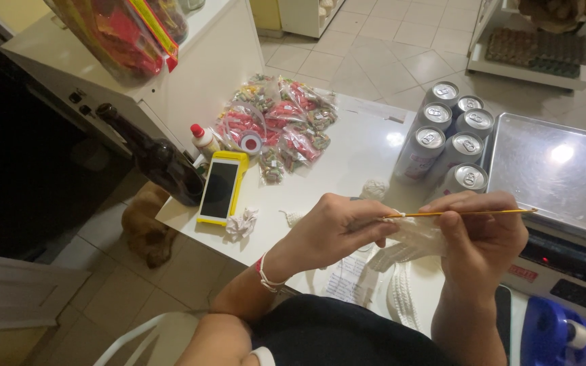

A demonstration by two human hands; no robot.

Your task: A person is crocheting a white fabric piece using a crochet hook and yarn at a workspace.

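Both hands are up close, over the edge of a white table (347, 169). The left hand (330, 234) is curled, with its fingers pinching a piece of white crochet work (412, 240). The right hand (483, 237) is closed around a thin yellow crochet hook (469, 213). The hook lies flat across the top of the fingers, and its tip points toward the left hand. The white piece sits between the two hands and hangs down a little below them. More white yarn work (398, 295) lies on the table under the hands, on top of a paper slip (347, 278).

A small ball of white yarn (374, 188) rests on the table just past the left hand. Near it stands a group of silver cans (449, 135). Beside the cans is a scale with a shiny metal plate (554, 169). A blue tape holder (554, 335) sits at the near right corner.

Farther left lies a phone in a yellow case (220, 190), with a crumpled bit of paper (242, 224) next to it. A dark bottle (154, 159) and a pile of small candy bags (279, 122) are past the phone. A brown dog (145, 227) lies on the floor under the table edge.
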